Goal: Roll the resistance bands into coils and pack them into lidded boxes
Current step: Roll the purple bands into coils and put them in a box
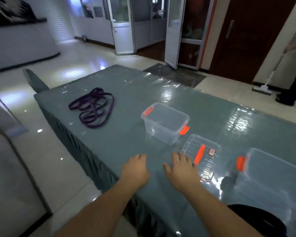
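A grey-green plastic-covered table [126, 137] is carrying, centrally, an open clear box with orange latches [165, 123], a second clear box [270, 175] at four o'clock, a lid [201, 155] lying between them, tangled purple resistance bands [93, 106] at ten o'clock, while the left hand [135, 169] and right hand [180, 169] are hovering empty, fingers relaxed, at six o'clock.

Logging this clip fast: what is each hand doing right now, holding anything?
Left hand: open, fingers loosely bent, holding nothing, over the grey-green plastic-covered table.
Right hand: open, fingers spread, holding nothing, beside the clear plastic lid with orange handle.
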`<state>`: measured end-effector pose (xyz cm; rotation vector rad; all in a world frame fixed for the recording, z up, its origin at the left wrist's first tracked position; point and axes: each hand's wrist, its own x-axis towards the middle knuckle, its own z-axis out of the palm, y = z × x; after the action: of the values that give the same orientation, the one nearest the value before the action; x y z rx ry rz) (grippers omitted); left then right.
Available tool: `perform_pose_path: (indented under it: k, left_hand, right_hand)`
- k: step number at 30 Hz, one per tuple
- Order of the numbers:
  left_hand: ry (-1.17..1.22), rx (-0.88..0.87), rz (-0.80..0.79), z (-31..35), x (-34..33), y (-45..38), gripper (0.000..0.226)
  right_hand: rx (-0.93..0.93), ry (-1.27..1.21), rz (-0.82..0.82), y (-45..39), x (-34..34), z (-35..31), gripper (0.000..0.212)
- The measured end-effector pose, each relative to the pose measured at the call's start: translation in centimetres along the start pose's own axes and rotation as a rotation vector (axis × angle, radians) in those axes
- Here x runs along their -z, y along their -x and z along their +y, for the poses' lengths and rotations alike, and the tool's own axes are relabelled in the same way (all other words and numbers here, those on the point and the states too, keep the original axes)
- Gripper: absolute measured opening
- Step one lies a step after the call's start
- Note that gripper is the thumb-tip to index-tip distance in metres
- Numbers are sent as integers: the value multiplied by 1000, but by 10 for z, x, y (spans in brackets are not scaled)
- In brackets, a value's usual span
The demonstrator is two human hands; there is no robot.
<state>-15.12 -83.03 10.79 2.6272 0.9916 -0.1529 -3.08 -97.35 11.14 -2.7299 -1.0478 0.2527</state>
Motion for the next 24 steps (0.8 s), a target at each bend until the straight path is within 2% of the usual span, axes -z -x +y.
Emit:
perform_pose_path:
  k: [5, 10, 19, 24]
  left_hand:
    - [37, 124, 8, -119, 28, 0, 41]
    - [68, 181, 112, -204, 37, 15, 32]
    - [136, 366, 135, -301, 61, 11, 31]
    - [138, 441, 156, -361, 80, -23, 42]
  right_hand:
    - [105, -69, -1, -35, -6, -127, 61]
    - [175, -115, -42, -59, -25, -222, 62]
    - [350, -61, -182, -100, -67, -332, 59]
    - [372, -22, -276, -148, -95, -378, 59]
